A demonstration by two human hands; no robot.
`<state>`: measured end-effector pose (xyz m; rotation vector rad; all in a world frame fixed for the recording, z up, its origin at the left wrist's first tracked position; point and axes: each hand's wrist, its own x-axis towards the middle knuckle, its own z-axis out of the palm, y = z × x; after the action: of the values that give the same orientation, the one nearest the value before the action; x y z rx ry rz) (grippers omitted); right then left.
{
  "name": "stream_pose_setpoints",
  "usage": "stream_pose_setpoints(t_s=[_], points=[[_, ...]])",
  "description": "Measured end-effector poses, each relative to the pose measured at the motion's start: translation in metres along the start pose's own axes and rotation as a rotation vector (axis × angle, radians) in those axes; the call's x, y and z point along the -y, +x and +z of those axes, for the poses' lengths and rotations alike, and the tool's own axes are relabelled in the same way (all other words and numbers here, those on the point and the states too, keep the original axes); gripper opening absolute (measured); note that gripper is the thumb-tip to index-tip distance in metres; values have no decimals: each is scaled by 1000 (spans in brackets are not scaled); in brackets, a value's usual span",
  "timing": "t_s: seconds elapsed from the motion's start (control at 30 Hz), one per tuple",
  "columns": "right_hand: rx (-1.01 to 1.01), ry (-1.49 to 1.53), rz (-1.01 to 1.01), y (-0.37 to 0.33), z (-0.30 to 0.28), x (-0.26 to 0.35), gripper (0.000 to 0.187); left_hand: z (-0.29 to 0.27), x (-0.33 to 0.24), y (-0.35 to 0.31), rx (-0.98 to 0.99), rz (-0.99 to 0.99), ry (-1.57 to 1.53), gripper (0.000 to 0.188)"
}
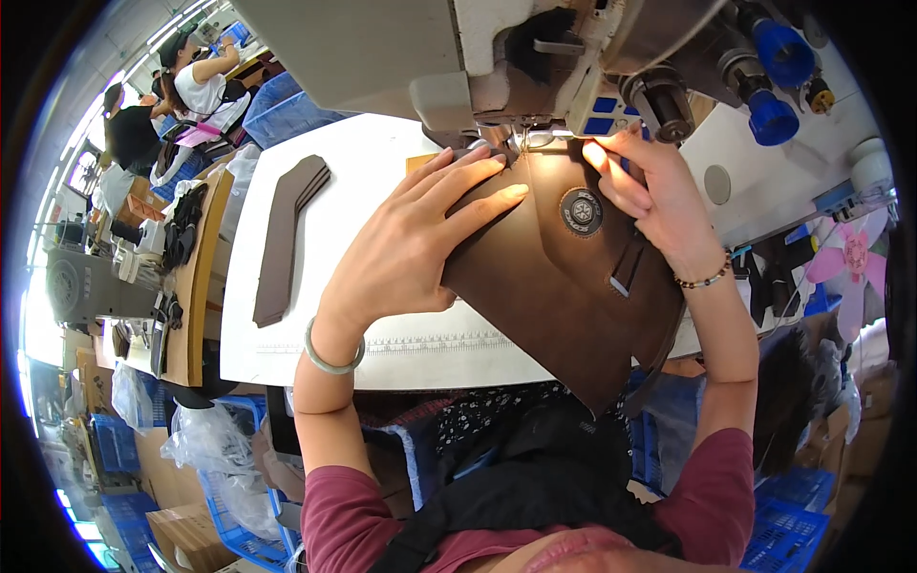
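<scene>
A brown leather-like piece (544,286) with a round dark badge (581,212) and a small slot lies under the head of a sewing machine (521,124), its lower corner hanging past the table edge. My left hand (411,229) rests on its left side, fingers stretched out flat towards the lit needle area. That hand's thumb is partly hidden by the piece's left edge. At the upper right edge, my right hand (650,181) has its fingers bent and closed on the piece, close to the machine. The needle tip is hard to make out.
Stacked dark brown strips (291,239) lie on the white table (382,358), left of my left arm. A printed ruler scale runs along its front. Blue knobs (783,53) jut out at upper right, above a pink fan (853,253). Co-workers sit at far left near blue crates.
</scene>
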<state>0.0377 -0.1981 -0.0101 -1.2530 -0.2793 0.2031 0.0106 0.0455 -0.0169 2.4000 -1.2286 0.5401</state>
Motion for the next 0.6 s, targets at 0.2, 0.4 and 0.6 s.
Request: stream_pose_setpoints(t_s=[0.2,0.4,0.6], points=[[-29,-140,-41,-1,-5,-4,27,1,1,3,9,15,-17,74],[-576,-938,-620,-9,-31,-26,29,0,0,3,1,5,-22,76],[-179,-922,-178,-17,-44,-25,39,-1,2,4,26,13,-27,77]])
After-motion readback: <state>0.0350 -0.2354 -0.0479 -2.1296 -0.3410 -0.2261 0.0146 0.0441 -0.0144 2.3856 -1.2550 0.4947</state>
